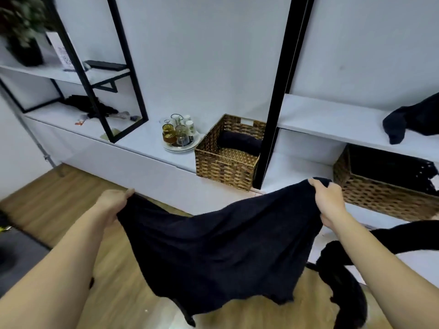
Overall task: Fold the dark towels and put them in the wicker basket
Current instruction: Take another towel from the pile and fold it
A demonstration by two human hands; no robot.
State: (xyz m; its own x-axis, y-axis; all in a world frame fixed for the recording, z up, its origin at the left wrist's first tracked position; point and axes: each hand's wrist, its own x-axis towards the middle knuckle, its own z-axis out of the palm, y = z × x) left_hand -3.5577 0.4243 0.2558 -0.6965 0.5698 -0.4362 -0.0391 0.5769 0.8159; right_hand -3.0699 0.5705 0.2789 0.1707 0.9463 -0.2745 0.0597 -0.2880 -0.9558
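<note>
Now each hand, left hand and right hand, pinches a top corner of the towel, spread for folding; next, bring corners together, then basket.

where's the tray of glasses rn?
Head view, centre-left: the tray of glasses sits on the low white counter, just left of the wicker basket and right of the black frame shelf.
</note>
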